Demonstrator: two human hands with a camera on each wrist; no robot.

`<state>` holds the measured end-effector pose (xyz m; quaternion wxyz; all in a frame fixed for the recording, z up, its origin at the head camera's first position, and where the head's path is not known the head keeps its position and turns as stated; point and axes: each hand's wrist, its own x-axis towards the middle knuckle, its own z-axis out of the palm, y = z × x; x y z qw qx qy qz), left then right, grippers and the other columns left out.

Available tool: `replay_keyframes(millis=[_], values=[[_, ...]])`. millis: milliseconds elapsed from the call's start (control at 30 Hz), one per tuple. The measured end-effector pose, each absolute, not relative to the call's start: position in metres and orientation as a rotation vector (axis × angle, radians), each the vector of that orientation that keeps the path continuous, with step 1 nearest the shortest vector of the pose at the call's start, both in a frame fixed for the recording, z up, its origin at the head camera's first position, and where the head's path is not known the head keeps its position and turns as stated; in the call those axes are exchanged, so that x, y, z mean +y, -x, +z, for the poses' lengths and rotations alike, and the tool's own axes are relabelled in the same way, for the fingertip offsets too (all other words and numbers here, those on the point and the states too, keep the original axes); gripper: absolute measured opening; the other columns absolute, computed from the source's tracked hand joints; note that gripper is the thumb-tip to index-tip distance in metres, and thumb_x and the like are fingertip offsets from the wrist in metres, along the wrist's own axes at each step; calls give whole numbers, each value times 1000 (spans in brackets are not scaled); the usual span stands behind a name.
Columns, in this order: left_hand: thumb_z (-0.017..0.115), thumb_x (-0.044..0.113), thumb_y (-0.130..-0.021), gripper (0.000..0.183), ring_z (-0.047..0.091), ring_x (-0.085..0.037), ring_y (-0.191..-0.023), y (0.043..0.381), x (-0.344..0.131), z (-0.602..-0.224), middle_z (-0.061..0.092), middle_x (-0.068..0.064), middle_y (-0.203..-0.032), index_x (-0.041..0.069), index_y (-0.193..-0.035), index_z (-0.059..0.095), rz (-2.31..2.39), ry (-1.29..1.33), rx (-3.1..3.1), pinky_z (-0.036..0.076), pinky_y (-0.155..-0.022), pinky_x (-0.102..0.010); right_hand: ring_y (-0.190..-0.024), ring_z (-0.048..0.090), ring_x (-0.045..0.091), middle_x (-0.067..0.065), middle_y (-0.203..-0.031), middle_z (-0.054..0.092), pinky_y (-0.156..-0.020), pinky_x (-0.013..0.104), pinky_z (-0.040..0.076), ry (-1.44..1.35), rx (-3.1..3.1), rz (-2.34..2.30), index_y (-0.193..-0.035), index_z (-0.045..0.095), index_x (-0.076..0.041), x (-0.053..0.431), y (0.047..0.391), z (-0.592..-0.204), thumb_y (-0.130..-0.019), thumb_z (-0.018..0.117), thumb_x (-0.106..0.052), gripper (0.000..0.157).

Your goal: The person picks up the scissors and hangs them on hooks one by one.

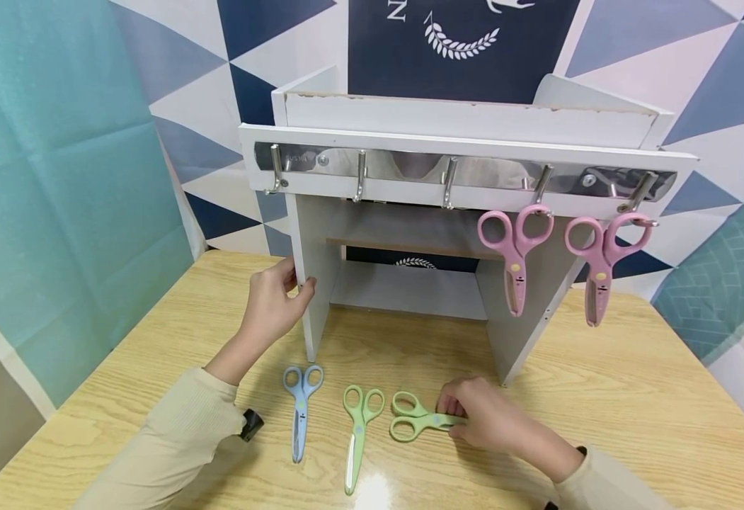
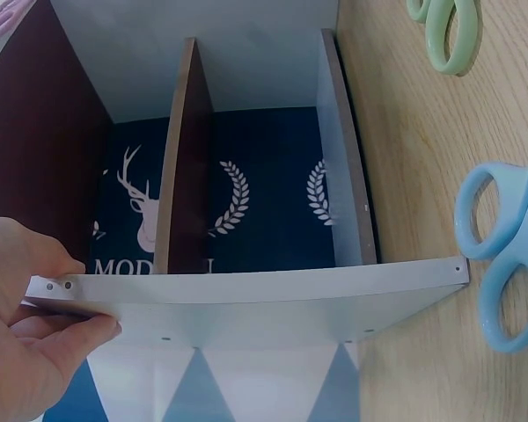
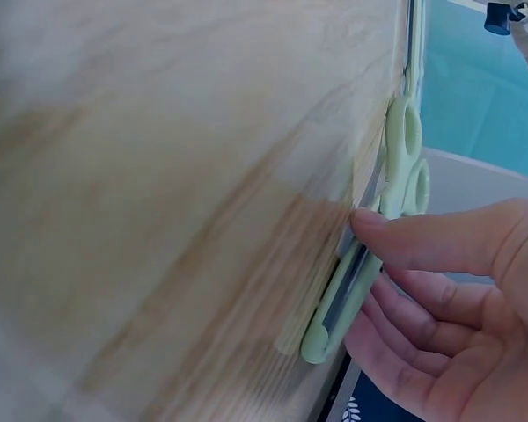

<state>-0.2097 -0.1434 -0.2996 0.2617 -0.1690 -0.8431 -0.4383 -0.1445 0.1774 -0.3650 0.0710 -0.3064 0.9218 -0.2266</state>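
Observation:
My left hand (image 1: 274,301) pinches the front edge of the left side panel of a white shelf unit (image 1: 311,283), thumb inside and fingers outside. On the table, my right hand (image 1: 489,418) pinches the blade part of green scissors (image 1: 413,419), whose handles point left. Beside them lie a second pair of green scissors (image 1: 357,439) and blue scissors (image 1: 300,407), handles toward the shelf. Two pairs of pink scissors hang from the rail's right hooks: one pair (image 1: 515,248) on the fourth hook and another (image 1: 601,262) on the last.
A metal hook rail (image 1: 403,166) runs across the shelf's upper front; its three left hooks carry nothing. The shelf stands on a wooden table (image 1: 174,340) against a patterned cloth backdrop (image 1: 199,85). A teal curtain (image 1: 47,177) hangs at the left.

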Motion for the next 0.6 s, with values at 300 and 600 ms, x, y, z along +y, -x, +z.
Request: replay_keyframes(millis=[300,600], values=[[61,2,-85,27,70,-34,-100,209,-143,-299,71,-26,-102,-11,-108,64,-1190,463,-2280,58,-88,-41,-67,56,-3,-8,-74,65,-59,16,52,972,2786,-748,-78,63,-13,176,145,-366,-68,77,6,25],[61,2,-85,27,70,-35,-100,211,-143,-300,70,-27,-103,-12,-109,64,-1186,457,-2283,58,-88,-41,-69,56,-5,-8,-75,66,-59,15,52,998,2821,-741,-78,60,-13,176,144,-368,-70,75,6,26]])
